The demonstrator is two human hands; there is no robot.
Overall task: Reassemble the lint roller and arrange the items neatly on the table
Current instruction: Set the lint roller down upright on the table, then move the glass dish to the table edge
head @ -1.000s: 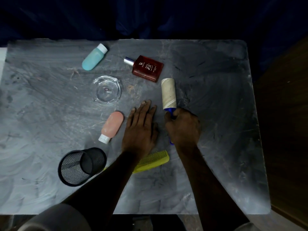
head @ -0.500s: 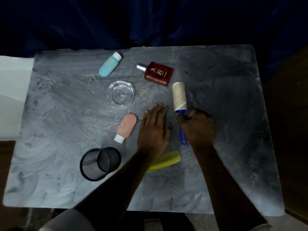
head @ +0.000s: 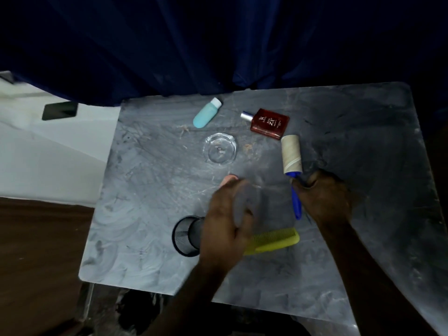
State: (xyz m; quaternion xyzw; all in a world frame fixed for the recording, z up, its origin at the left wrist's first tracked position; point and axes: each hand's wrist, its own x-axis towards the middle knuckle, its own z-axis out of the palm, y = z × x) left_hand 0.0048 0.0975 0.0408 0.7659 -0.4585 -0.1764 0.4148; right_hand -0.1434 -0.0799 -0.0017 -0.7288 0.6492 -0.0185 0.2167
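Observation:
The lint roller lies on the grey table [head: 145,214], its beige paper roll [head: 291,154] pointing away from me and its blue handle [head: 296,204] toward me. My right hand [head: 324,200] grips the handle just below the roll. My left hand [head: 225,226] is blurred and hovers left of the roller. It covers most of the pink bottle [head: 229,181], of which only the far end shows, and part of the black mesh cup [head: 185,236], which lies on its side. I cannot tell whether its fingers hold anything.
A yellow-green comb [head: 276,240] lies near my left wrist. Farther back are a glass dish [head: 220,149], a teal bottle [head: 206,113] and a red perfume bottle [head: 270,123]. A dark phone [head: 60,110] rests on the white surface to the left. A blue curtain hangs behind the table.
My left hand lifted off the table beside the roller and swung left over the pink bottle and mesh cup. The view tilted up and left. My right hand keeps its grip on the handle.

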